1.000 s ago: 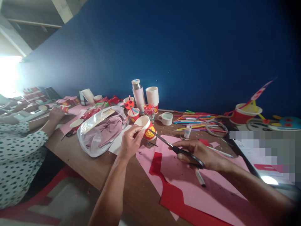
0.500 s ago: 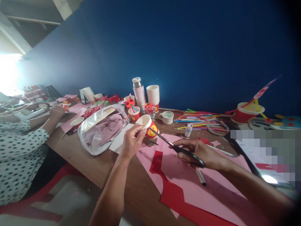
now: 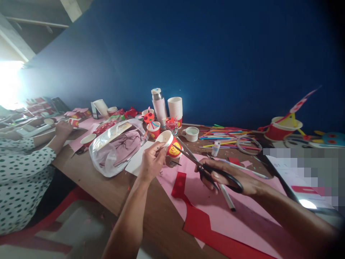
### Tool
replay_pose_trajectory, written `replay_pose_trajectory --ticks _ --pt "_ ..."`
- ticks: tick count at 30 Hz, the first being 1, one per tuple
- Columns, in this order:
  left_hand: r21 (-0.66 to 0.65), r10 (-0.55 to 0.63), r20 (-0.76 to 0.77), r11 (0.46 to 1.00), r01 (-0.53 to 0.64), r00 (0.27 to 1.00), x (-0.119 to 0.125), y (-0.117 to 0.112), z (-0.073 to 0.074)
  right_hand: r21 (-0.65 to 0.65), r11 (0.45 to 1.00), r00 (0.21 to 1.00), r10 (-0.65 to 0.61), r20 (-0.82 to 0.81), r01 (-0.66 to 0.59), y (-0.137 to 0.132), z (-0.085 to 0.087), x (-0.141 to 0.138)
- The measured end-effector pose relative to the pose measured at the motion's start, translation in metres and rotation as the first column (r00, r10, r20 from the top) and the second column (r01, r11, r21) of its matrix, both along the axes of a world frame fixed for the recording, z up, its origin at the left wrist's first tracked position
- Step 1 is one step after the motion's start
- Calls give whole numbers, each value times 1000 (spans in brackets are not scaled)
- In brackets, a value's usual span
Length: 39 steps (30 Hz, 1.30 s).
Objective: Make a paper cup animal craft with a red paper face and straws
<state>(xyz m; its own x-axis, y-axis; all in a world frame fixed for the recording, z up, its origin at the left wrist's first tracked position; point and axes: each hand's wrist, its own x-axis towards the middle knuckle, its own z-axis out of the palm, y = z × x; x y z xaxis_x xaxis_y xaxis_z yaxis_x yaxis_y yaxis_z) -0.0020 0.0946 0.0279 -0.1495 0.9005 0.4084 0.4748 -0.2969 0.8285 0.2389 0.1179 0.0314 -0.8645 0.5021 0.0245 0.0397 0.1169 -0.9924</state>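
My left hand (image 3: 154,158) grips a red paper cup (image 3: 174,148) by its white rim, tilted on its side with a yellow print facing right. In my right hand (image 3: 226,174) are black-handled scissors (image 3: 201,166), their blades spread apart and pointing at the cup's side. Whether a blade touches the cup I cannot tell. Under my right hand a white marker (image 3: 226,198) lies on a large pink paper sheet (image 3: 242,219). A cut strip of red paper (image 3: 198,219) rests along that sheet's near edge.
Behind the cup stand a flask (image 3: 160,108), stacked paper cups (image 3: 175,108) and a white mug (image 3: 191,134). Coloured pipe cleaners (image 3: 223,135) lie at the back right. A clear plastic bag (image 3: 107,165) is on the left, near another person's hand (image 3: 64,129).
The scissors have opened from closed blades, and my right hand has shifted slightly right with its fingers spread in the handles. My left hand and the cup have hardly moved.
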Motion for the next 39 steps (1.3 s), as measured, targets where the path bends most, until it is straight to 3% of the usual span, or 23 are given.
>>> replay_pose_trajectory --ticks 6,13,39 --pt "24 4 -21 1000 -4 1000 3 0 0 -75 997 999 -24 31 27 -2 0 0" --pt "54 -3 -15 999 4 1000 4 0 -3 -21 1000 1000 -9 13 9 0 -7 -2" --pt "46 -13 -16 999 14 1000 4 -2 -2 -86 996 1000 -11 -14 9 -2 -8 -3"
